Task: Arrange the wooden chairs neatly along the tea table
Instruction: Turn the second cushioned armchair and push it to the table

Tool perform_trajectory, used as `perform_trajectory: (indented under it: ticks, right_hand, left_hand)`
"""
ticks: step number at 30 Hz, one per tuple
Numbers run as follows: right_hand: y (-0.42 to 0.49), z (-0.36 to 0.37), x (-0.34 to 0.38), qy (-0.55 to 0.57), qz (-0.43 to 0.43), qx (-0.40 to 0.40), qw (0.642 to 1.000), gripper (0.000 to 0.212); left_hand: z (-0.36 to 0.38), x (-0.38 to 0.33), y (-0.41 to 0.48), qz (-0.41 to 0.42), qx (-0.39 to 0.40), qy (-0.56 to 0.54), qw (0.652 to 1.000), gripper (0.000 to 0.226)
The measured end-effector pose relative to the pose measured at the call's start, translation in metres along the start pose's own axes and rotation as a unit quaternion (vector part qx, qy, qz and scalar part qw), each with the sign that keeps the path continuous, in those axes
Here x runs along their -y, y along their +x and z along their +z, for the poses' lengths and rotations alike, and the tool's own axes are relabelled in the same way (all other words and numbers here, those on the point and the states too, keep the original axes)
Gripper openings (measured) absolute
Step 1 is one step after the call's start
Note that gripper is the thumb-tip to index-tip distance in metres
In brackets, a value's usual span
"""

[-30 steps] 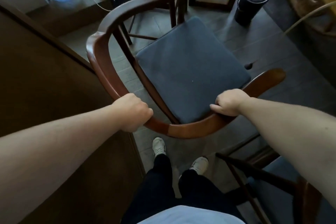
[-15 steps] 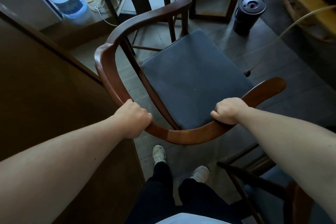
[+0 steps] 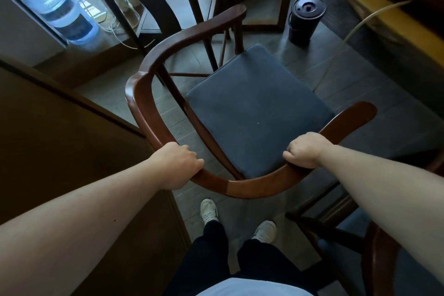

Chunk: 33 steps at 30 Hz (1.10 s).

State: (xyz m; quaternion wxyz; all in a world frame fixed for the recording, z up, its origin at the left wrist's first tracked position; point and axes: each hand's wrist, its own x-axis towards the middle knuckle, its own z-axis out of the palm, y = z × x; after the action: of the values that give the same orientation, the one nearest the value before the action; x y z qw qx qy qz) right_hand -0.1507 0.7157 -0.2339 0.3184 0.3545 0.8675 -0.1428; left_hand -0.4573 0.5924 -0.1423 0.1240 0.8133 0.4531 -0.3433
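chair (image 3: 252, 113): on floor, between dark desk (image 3: 60, 139) and yellow-edged desk (image 3: 374, 7) | left hand (image 3: 176, 167), right hand (image 3: 306, 150): both clenched on chair's curved back rail | handling: rigid, probably heavy; loose-looking cushion; grip rail, not cushion

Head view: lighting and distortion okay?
Head view: dim overall, light coming from the window by the water bottle; wide-angle bending at the edges; left hand and right hand on the chair rail stay sharp.
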Motion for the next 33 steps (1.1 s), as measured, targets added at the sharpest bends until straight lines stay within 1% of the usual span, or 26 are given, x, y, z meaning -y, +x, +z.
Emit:
perform_trajectory:
  ticks: [2,3,6,8,10,11,13,14,17,19,22,23,25,27,28,29,31,33]
  right_hand:
    - [-0.003,0.000,-0.001,0.020,0.009,0.004,1.000,0.054]
    - [-0.006,-0.001,0.003,0.038,0.018,-0.006,0.999,0.056]
    - [-0.023,-0.008,0.014,0.105,0.035,-0.084,0.990,0.048]
    - [-0.037,-0.012,0.029,0.180,0.034,-0.150,0.971,0.042]
    - [-0.050,-0.016,0.051,0.269,0.039,-0.210,0.939,0.038]
    - [-0.055,-0.017,0.063,0.307,0.045,-0.226,0.923,0.038]
    - [-0.062,-0.018,0.089,0.357,0.050,-0.231,0.904,0.045]
    - [-0.065,-0.019,0.102,0.369,0.043,-0.224,0.901,0.051]
    - [-0.065,-0.026,0.137,0.380,0.031,-0.178,0.907,0.069]
    - [-0.060,-0.028,0.158,0.376,0.034,-0.154,0.913,0.076]
    - [-0.046,-0.025,0.184,0.391,0.054,-0.154,0.906,0.076]
    - [-0.039,-0.022,0.190,0.396,0.062,-0.156,0.903,0.072]
    - [-0.028,-0.016,0.201,0.387,0.079,-0.151,0.906,0.061]
    - [-0.020,-0.009,0.209,0.353,0.113,-0.169,0.913,0.042]
    - [-0.016,-0.005,0.211,0.327,0.132,-0.170,0.920,0.032]
    - [-0.013,-0.003,0.212,0.300,0.149,-0.157,0.929,0.026]
    - [-0.009,-0.005,0.210,0.250,0.153,-0.146,0.945,0.028]
    - [-0.009,-0.006,0.210,0.232,0.153,-0.183,0.943,0.023]
  left_hand:
    - [-0.001,0.007,-0.008,0.022,-0.022,-0.002,1.000,0.032]
    - [-0.002,0.014,-0.015,0.035,-0.033,0.002,0.999,0.035]
    - [-0.014,0.027,-0.026,0.057,-0.083,-0.010,0.995,0.054]
    - [-0.020,0.038,-0.031,0.063,-0.112,-0.023,0.991,0.065]
    - [-0.024,0.052,-0.031,0.076,-0.140,-0.033,0.987,0.069]
    - [-0.026,0.059,-0.030,0.084,-0.147,-0.037,0.985,0.070]
    - [-0.028,0.079,-0.024,0.103,-0.145,-0.044,0.983,0.072]
    - [-0.029,0.090,-0.022,0.114,-0.145,-0.045,0.982,0.073]
    - [-0.027,0.128,-0.014,0.157,-0.118,-0.034,0.980,0.084]
    - [-0.023,0.151,-0.009,0.185,-0.108,-0.027,0.976,0.090]
    - [-0.012,0.174,-0.003,0.236,-0.134,-0.014,0.962,0.084]
    - [-0.006,0.178,-0.001,0.257,-0.147,-0.002,0.955,0.079]
    - [0.006,0.182,0.001,0.289,-0.154,0.019,0.945,0.060]
    - [0.014,0.186,0.007,0.311,-0.149,0.020,0.939,0.040]
    - [0.016,0.187,0.009,0.321,-0.147,0.020,0.935,0.034]
    - [0.017,0.189,0.011,0.329,-0.144,0.025,0.933,0.032]
    - [0.018,0.192,0.015,0.341,-0.142,0.029,0.929,0.030]
    - [0.018,0.195,0.018,0.352,-0.149,0.012,0.924,0.025]
